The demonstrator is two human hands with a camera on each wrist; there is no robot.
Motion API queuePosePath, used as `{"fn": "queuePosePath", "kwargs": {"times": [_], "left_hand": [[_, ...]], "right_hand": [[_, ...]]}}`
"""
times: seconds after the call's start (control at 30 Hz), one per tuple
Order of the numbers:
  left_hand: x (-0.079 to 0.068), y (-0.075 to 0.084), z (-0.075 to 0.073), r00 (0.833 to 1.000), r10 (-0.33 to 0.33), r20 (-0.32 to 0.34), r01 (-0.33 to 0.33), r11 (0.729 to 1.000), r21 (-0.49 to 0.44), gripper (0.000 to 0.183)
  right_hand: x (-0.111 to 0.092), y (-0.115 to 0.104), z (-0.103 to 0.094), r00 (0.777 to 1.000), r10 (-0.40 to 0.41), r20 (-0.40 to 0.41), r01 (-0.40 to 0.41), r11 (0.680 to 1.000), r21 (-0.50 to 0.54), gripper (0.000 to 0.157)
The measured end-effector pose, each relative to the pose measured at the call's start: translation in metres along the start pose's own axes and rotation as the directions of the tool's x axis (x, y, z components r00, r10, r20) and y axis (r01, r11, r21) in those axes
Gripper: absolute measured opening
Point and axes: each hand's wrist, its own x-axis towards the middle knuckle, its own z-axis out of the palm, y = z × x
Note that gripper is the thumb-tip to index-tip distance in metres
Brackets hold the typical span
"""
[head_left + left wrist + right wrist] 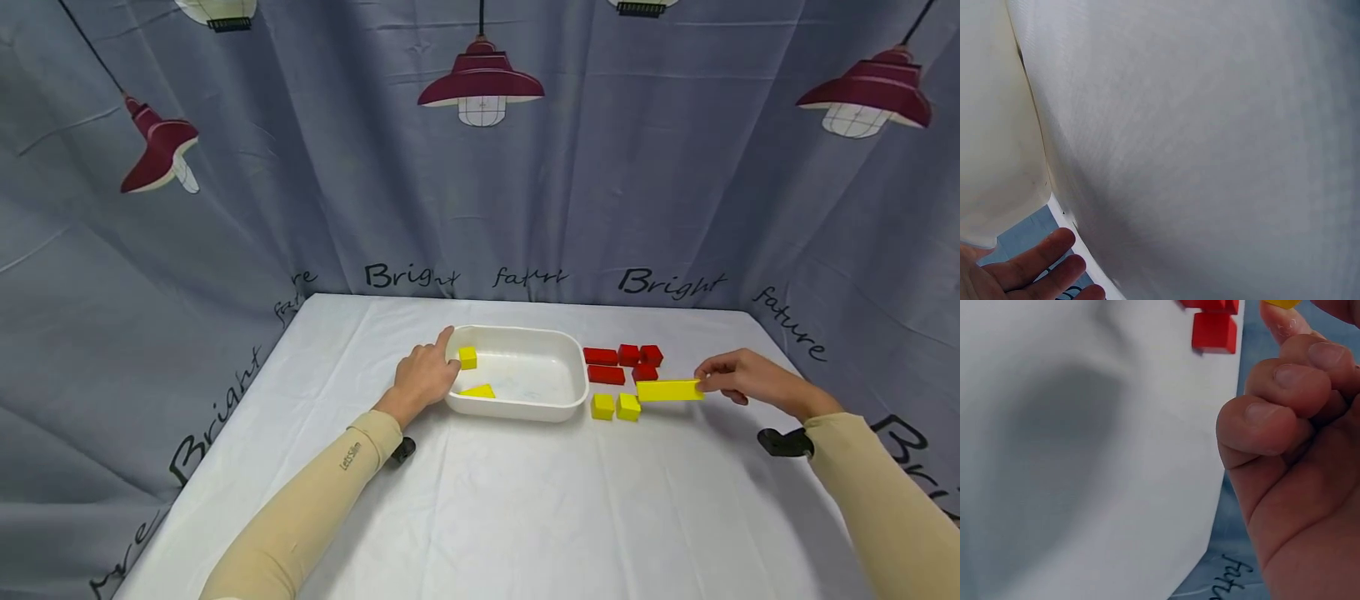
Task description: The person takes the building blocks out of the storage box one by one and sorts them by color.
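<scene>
My left hand (425,373) holds the left rim of a white tray (525,410), thumb over the edge; its other fingers (1054,275) stretch loosely outside the wall. Inside the tray lie a yellow cube (467,357) and a yellow triangular block (478,391). At the right, my right hand (757,383) pinches the end of a long yellow rectangular block (670,390) between thumb and forefinger, with the remaining fingers curled in. That block is raised above the table; only its tip shows in the right wrist view.
Red long blocks (606,375) and small red blocks (651,356) lie right of the tray. Two yellow blocks (602,407) sit nearer the front. A white cloth covers the table (525,517); a grey printed curtain (637,192) hangs behind it.
</scene>
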Motion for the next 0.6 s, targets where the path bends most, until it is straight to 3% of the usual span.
{"fn": "queuePosePath", "kwargs": {"times": [0.2,0.6], "left_hand": [[0.000,0.000,0.000,1.000,-0.016,0.005,0.016,1.000,-0.007,0.067],[0.000,0.001,0.001,1.000,-0.006,0.003,0.006,1.000,0.001,0.067]], "right_hand": [[-0.004,0.010,0.000,1.000,0.007,-0.006,-0.007,0.999,0.044,0.035],[0.000,0.035,0.013,0.996,0.056,0.063,-0.064,0.989,0.134,0.035]]}}
